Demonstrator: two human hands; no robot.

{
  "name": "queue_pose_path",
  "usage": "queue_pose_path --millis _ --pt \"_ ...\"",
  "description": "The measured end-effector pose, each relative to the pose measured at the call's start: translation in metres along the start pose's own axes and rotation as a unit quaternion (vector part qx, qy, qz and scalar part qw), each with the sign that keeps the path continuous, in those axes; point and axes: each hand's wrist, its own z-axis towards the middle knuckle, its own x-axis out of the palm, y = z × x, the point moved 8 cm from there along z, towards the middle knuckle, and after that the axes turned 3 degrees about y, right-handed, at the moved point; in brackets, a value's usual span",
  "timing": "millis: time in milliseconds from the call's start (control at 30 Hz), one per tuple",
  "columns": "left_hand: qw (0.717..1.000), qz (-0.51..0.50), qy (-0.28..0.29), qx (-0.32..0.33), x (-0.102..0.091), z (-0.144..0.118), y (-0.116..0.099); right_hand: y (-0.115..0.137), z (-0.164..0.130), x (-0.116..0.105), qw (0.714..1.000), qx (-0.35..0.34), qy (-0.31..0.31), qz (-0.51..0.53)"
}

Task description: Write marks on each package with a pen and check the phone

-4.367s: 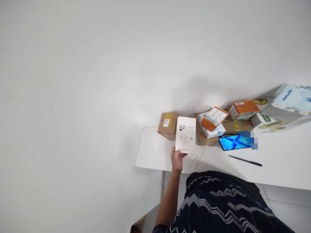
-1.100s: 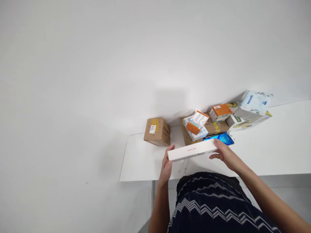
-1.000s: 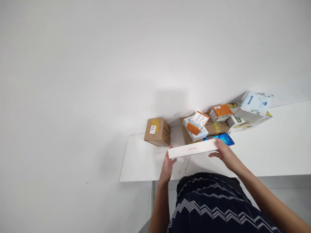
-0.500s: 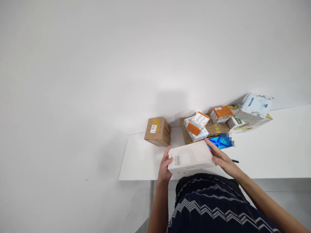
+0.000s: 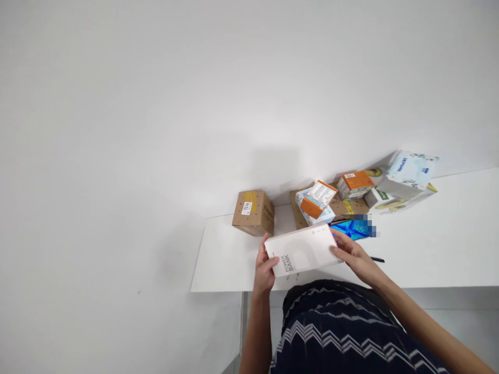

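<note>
A white power bank box with grey lettering is held up over the table's front part. My left hand grips its left end, thumb on the printed face. At the other end, my right hand is closed on the box, with the thumb on top and the fingers partly hidden behind. Just beyond the right hand lies a phone with a lit blue screen, partly covered by the box and hand.
On the white table stands a brown carton. Another flat carton bears orange boxes and a tissue pack. To the right are avocado-printed boxes with a blue-white pack on top. A black pen-like item lies nearby.
The power bank box has tilted so its printed face shows more fully, and its left end has shifted slightly. My right fingers have slid further behind its right end.
</note>
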Motion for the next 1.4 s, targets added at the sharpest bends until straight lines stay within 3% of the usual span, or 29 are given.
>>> queue_pose_path --millis 100,300,500,800,1000,1100,1200,1300,1400 --pt "1.0 -0.014 0.008 -0.027 0.001 0.002 0.009 -0.001 0.0 0.0 1.0 -0.013 0.003 0.021" --pt "0.985 -0.019 0.035 -0.166 0.005 -0.003 0.031 0.004 -0.001 0.003 0.998 -0.02 0.052 0.017" --pt "0.984 -0.028 0.019 -0.175 0.006 -0.004 0.032 0.002 0.0 -0.004 0.999 -0.028 0.041 0.003" --pt "0.983 -0.085 -0.012 -0.163 -0.003 0.0 0.041 -0.034 0.01 -0.025 0.996 -0.05 0.0 -0.07" --pt "0.984 -0.067 -0.009 -0.166 -0.005 -0.001 0.045 -0.039 0.007 -0.026 0.998 -0.052 0.023 -0.038" --pt "0.991 -0.066 0.003 -0.114 -0.002 0.002 0.035 -0.056 0.009 -0.065 0.982 -0.041 -0.096 -0.157" --pt "0.996 -0.056 0.012 -0.07 0.0 0.004 0.025 -0.081 0.003 -0.119 0.924 0.011 -0.236 -0.302" --pt "0.998 -0.048 0.012 -0.049 0.002 0.005 0.019 -0.105 -0.004 -0.149 0.891 0.056 -0.256 -0.372" --pt "0.998 -0.041 0.024 -0.035 0.007 0.005 0.015 -0.123 -0.011 -0.151 0.857 0.088 -0.233 -0.451"
